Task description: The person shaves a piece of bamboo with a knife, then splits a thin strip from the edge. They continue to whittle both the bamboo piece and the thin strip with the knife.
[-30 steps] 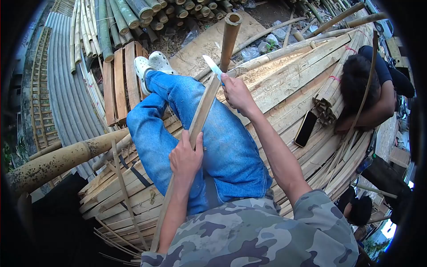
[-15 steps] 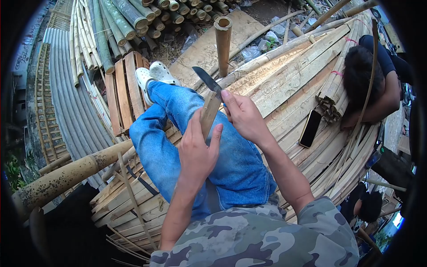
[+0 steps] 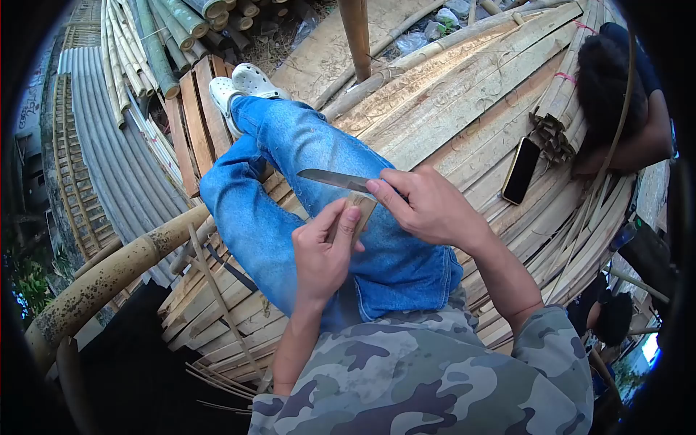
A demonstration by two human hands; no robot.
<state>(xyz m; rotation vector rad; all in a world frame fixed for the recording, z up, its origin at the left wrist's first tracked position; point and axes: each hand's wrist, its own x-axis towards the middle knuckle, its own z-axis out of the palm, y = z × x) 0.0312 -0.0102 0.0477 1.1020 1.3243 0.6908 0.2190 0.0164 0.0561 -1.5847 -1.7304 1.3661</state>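
Observation:
My left hand (image 3: pixel 324 248) is closed on a short bamboo piece (image 3: pixel 365 208), its thumb and fingers pinching it over my thigh in blue jeans (image 3: pixel 308 156). Part of the piece is hidden behind my fingers. In my right hand (image 3: pixel 435 209) is a knife (image 3: pixel 335 177), its handle covered by the fingers. The blade points left, lies nearly level in this view and passes just above the upper end of the bamboo piece.
I sit on a platform of split bamboo slats (image 3: pixel 442 156) with shavings on it. A phone (image 3: pixel 520 170) lies to the right, beside a bundle of strips (image 3: pixel 554 134) and a bent-over person (image 3: pixel 616 109). An upright bamboo post (image 3: pixel 355 40) stands ahead; a thick bamboo pole (image 3: pixel 109 279) crosses at left.
The knife has turned from pointing up-left to nearly level and moved lower. My left hand has shifted its grip from spread along the bamboo piece to pinching it. The view has tilted slightly.

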